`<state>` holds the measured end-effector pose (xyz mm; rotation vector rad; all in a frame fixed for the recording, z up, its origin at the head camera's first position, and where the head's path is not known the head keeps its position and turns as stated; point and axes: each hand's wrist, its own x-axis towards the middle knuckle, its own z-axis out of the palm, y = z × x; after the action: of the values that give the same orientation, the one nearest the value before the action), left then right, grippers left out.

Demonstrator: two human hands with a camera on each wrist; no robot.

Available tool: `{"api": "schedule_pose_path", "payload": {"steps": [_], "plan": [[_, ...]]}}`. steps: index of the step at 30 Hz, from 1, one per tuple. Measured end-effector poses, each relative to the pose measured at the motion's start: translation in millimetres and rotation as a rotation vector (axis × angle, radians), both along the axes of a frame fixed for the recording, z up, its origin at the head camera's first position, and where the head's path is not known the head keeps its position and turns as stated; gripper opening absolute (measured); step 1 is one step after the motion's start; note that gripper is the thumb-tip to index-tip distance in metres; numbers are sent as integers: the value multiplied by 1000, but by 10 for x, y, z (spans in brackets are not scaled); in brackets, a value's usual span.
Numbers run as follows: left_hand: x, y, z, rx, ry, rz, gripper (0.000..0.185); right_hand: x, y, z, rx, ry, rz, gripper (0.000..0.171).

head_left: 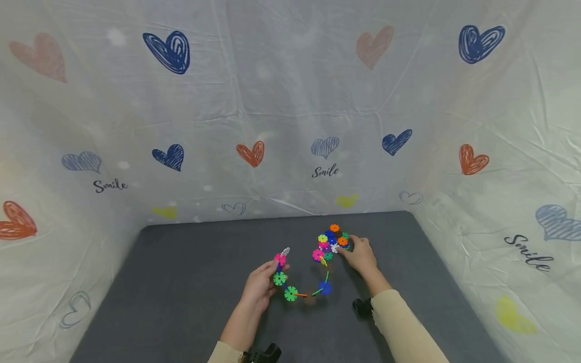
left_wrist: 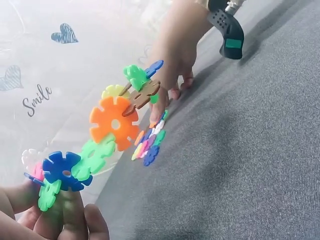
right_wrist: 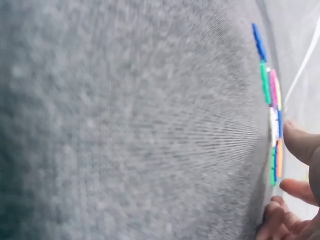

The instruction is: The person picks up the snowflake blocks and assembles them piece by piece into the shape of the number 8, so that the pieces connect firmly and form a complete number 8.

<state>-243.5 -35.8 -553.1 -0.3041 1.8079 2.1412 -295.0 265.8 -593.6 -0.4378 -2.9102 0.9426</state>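
My left hand [head_left: 258, 287] pinches one end of a chain of slotted snowflake discs [head_left: 291, 293], near a pink and a white disc. The chain curves away from the fingers with green, blue, orange, brown and yellow discs joined edge to edge, as the left wrist view shows with its large orange disc [left_wrist: 107, 120]. My right hand [head_left: 362, 257] is at a loose heap of snowflake discs [head_left: 333, 241] on the table. In the right wrist view its thumb [right_wrist: 300, 142] and forefinger are apart beside the discs, and its other fingers are loosely bent.
A dark grey cloth-covered table [head_left: 190, 292] lies under both hands. Behind and beside it hangs a pale curtain [head_left: 281, 101] printed with hearts. A black device [head_left: 263, 354] is strapped on the left wrist, another [head_left: 362, 308] on the right.
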Motion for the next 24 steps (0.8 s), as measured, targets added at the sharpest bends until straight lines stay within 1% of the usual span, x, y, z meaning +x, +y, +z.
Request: {"api": "schedule_pose_path", "payload": {"steps": [4,8,12,18,21,24], "plan": [[4,-5,9,16,-4,13,42,-43,-27,4,57,-36,-10,71],[1,-6,10,27,5,19,45,-56,-28,-10,51,-8,-39,58],[1,-10,25,29,-1,33,46,-33,-1,-32,-24,52,-92,45],[9,-27,47,44,-2,39,48,6,26,-37,-155,142,-144,41],[3,-32,45,54,-1,36,48,28,13,-28,-223,215,-187,38],[-8,-32,45,56,2,37,48,59,-17,18,-260,306,-198,37]]}}
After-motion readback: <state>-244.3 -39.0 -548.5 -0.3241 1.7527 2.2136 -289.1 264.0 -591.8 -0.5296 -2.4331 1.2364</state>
